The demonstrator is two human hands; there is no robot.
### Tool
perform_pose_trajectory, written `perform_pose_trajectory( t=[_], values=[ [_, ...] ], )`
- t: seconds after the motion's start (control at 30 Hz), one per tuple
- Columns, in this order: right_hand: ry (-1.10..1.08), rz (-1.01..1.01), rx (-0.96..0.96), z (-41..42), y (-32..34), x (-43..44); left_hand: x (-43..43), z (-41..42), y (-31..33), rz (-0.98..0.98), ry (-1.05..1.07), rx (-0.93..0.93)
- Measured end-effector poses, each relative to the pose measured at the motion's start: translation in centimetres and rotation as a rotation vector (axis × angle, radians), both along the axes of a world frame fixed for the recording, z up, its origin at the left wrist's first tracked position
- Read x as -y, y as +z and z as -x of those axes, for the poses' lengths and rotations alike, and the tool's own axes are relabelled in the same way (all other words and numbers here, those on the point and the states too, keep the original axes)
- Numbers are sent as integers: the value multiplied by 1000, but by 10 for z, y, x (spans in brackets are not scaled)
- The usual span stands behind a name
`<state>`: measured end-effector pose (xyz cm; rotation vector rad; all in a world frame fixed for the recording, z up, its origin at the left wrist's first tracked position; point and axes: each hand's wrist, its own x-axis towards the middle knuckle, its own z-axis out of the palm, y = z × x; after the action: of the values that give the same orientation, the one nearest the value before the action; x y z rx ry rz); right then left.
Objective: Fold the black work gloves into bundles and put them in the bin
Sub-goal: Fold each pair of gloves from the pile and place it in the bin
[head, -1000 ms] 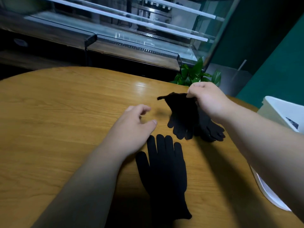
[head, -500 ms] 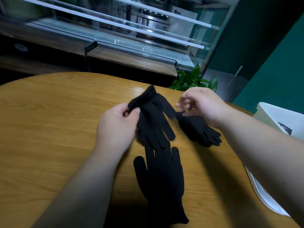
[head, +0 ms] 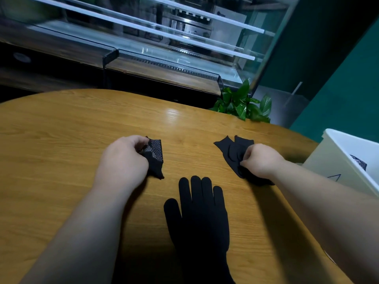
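Though apart, far gloves (head: pixel 155 158) between curled fingers (head: pixel 134 141)

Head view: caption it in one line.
Left hand grips a dotted glove, right hand pinches a second glove; third glove lies flat on the table.

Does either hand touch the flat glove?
No; the flat glove lies untouched: left hand grips the dotted glove, right hand a plain glove.

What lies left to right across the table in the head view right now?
Left hand gripping a dotted glove → flat glove → plain glove pinched by right hand → white bin.
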<state>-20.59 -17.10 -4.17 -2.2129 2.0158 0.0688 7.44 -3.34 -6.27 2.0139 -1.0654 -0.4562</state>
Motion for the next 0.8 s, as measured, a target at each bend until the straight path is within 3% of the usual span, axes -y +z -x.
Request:
perform_pose_trajectory(
  t=[0.07,0.17,0.33,0.43,0.53,0.7,0.8],
  values=[
    [-4,6,-5,2,2,2,-1,-2,2,31,2,72],
    [-49,63,133,5,9,4,-3,0,6,126,-15,138],
    [-79,98,405,4,27,-1,-4,17,8,194,-101,42],
    [-43,-3,431,3,32,-6,-5,22,7,174,-164,40],
    [35,-131,496,1,42,-11,-5,25,9,163,-246,-28],
    [230,-619,1036,-14,77,-29,-9,33,11,78,-475,8],
    [255,-881,1257,-25,96,-44,-10,41,10,117,-613,-207]
  ],
)
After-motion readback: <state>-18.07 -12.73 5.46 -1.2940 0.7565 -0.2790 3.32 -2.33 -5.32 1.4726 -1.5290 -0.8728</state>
